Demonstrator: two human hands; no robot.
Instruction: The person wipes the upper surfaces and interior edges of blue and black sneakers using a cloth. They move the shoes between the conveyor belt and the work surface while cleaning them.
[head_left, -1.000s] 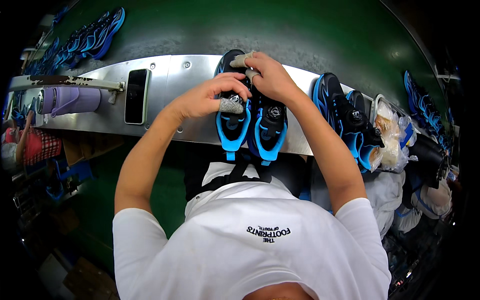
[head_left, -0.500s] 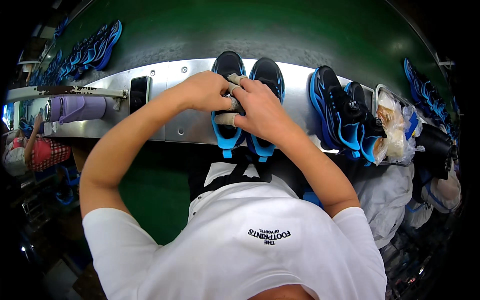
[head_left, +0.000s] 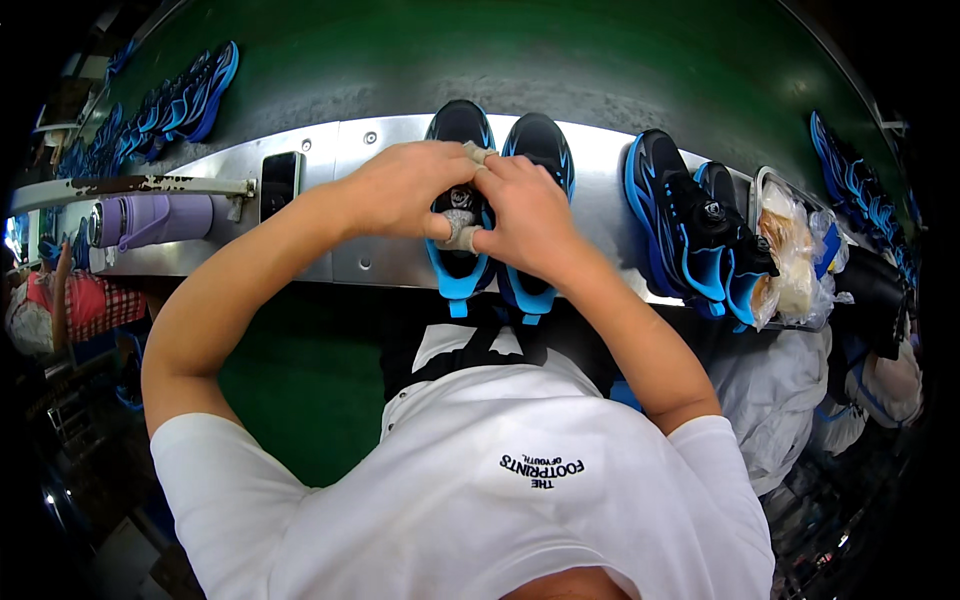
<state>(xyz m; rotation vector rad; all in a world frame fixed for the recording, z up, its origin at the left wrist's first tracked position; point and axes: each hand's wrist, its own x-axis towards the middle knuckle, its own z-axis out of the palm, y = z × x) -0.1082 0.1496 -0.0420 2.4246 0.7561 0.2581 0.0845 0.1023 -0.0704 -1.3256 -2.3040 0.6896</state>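
A pair of black sneakers with bright blue trim stands on the metal ledge in front of me, heels toward me. Both hands are on the left sneaker (head_left: 459, 122). My left hand (head_left: 408, 190) curls over its left side, and my right hand (head_left: 528, 212) reaches across from the right, partly covering the right sneaker (head_left: 540, 143). Pale covers wrap several fingertips. The thumbs come together near the shoe opening and the other fingertips meet higher up on the upper. A round dial (head_left: 459, 197) shows between them. Some fingertips are hidden.
To the right stand another pair of black-and-blue sneakers (head_left: 665, 205) and a metal tray (head_left: 757, 190) with plastic-bagged items. A phone (head_left: 281, 185) and lilac bottle (head_left: 170, 220) lie left, beside a worn metal bar (head_left: 150, 184). More shoes sit on the green surface (head_left: 520, 50). Another person (head_left: 80, 300) is far left.
My hands have shifted on the left sneaker, with the left thumb now lower beside the right thumb. The dial has come into sight between them. My left elbow has swung outward.
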